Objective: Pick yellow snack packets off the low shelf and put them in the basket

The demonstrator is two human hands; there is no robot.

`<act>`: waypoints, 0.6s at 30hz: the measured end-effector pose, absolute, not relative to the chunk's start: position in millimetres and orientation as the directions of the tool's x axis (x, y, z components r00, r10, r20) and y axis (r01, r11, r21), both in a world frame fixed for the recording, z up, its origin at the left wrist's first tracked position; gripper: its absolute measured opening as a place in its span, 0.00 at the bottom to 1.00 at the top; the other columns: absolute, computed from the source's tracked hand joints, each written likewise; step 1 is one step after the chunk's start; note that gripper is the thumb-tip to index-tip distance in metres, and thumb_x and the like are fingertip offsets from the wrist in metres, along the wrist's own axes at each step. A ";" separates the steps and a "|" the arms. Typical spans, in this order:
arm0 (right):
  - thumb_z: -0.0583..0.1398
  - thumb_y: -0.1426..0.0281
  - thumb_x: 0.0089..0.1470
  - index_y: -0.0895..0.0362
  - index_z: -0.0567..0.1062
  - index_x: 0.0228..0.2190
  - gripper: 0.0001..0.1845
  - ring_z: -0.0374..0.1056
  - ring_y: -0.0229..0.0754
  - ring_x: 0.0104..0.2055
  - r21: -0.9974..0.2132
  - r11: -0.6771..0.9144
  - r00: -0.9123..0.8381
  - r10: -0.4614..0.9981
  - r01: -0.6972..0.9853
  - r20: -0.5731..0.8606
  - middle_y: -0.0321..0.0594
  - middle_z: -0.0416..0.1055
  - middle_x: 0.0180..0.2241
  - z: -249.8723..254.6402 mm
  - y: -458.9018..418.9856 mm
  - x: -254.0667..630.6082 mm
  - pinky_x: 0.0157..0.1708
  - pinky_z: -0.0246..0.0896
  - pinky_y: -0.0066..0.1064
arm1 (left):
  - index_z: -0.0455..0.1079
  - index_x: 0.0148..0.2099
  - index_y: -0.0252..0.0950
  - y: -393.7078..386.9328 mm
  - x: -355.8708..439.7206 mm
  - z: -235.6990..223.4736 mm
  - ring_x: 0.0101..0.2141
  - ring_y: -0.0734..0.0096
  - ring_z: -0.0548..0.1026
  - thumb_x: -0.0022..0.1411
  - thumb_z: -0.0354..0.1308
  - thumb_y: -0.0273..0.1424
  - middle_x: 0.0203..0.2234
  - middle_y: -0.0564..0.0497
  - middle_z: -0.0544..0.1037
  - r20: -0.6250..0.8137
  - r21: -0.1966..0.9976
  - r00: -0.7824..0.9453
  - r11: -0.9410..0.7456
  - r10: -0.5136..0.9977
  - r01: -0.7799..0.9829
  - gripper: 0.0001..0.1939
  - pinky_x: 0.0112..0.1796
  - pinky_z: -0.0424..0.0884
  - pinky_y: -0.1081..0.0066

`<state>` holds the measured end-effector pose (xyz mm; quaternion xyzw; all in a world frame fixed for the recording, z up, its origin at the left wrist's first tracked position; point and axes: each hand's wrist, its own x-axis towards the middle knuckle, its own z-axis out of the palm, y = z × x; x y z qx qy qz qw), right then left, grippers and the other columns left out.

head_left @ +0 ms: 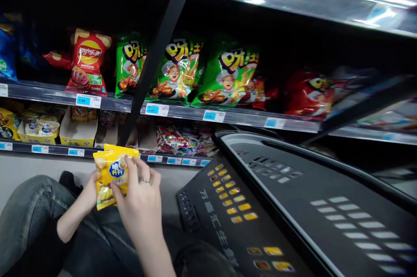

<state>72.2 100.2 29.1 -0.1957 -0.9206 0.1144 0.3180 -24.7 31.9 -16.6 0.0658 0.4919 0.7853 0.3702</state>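
Two yellow snack packets (114, 177), one behind the other, are held upright in front of my knees. My right hand (141, 194) pinches them from the right, with a ring on one finger. My left hand (88, 192) grips their left edge, its fingers mostly hidden behind them. Just beyond, on the bottom shelf, stands an open carton (78, 131) with a few yellow-brown packets at its back. Beside it is a yellow carton (39, 138) of white-and-yellow packets.
A dark grey shopping basket (202, 207) stands close on my right, with yellow things showing through its slots. Above are a red chip bag (88, 62) and green snack bags (224, 77). A dark shelf post (159, 47) slants between the shelves.
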 end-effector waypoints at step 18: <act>0.55 0.64 0.56 0.47 0.73 0.31 0.06 0.69 0.42 0.37 -0.385 0.830 -0.617 0.557 0.403 0.556 0.37 0.72 0.31 163.7 79.5 286.0 0.33 0.64 0.31 | 0.70 0.47 0.44 14.0 -32.6 -30.4 0.39 0.52 0.74 0.42 0.67 0.39 0.31 0.60 0.80 -0.577 0.750 -0.460 0.215 0.674 -0.626 0.26 0.33 0.69 0.61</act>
